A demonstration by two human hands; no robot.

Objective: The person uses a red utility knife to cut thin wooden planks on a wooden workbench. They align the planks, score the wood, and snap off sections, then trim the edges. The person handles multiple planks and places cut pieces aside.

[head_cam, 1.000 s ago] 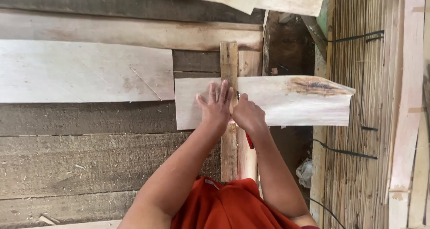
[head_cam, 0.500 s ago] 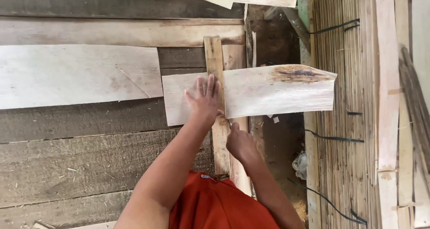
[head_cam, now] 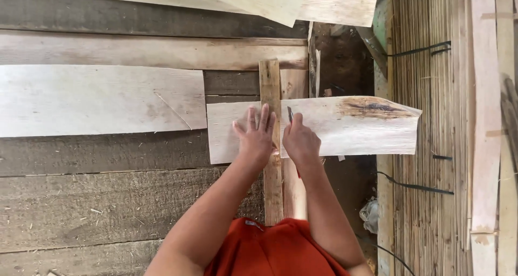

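Observation:
My left hand (head_cam: 256,137) lies flat, fingers spread, across a narrow upright wooden strip (head_cam: 270,82) and the pale veneer board (head_cam: 367,130) under it. Just to its right, touching the strip's right edge, my right hand (head_cam: 300,142) is closed on a thin pencil-like tool (head_cam: 290,114). The tool's tip rests on the pale board and a red end shows below my wrist. The board has a dark stain near its upper right corner, and its right end overhangs a dark gap.
A larger pale sheet (head_cam: 97,100) lies at the left on grey weathered planks (head_cam: 108,200). More pale sheets (head_cam: 302,1) hang at the top. A reed wall (head_cam: 426,119) with black straps stands at the right. My orange garment (head_cam: 270,251) fills the bottom.
My right hand dropped toward my body half a second ago and has come back up to the board beside the strip. The left hand stayed pressed on the strip.

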